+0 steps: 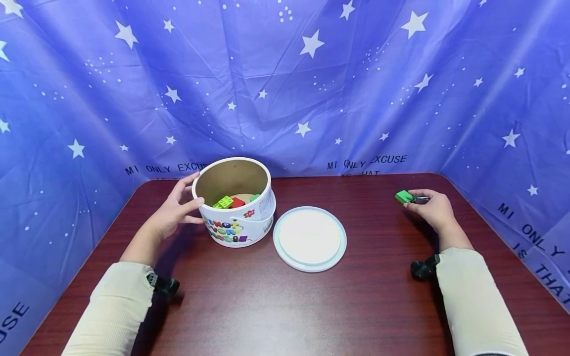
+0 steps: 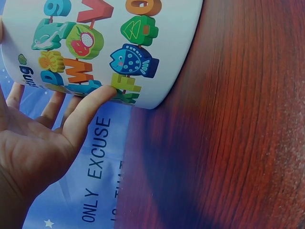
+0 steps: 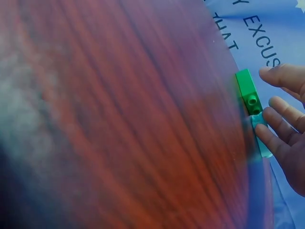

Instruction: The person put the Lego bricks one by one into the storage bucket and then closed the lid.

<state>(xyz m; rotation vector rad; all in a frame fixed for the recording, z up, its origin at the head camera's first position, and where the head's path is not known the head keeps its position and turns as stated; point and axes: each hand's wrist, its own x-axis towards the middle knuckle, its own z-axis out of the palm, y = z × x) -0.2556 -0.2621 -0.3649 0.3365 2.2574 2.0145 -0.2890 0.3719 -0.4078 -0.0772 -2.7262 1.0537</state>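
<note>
In the head view, a white bucket (image 1: 236, 232) with printed letters stands open on the table, building blocks (image 1: 225, 202) inside. My left hand (image 1: 172, 210) rests on its left side, fingers spread. One digit reaches the front rim, another the back rim; the left wrist view shows the fingers (image 2: 90, 109) fairly straight at the printed wall. At the far right, my right hand (image 1: 429, 207) is at a green block (image 1: 403, 197). In the right wrist view its digits are spread apart by the green block (image 3: 246, 88), one overlapping a teal block (image 3: 262, 143).
A round white lid (image 1: 309, 237) lies flat just right of the bucket. The dark red wooden table (image 1: 285, 306) ends at a blue curtain with stars (image 1: 285, 89) behind and on both sides. A black wrist camera (image 1: 425, 268) hangs from each sleeve.
</note>
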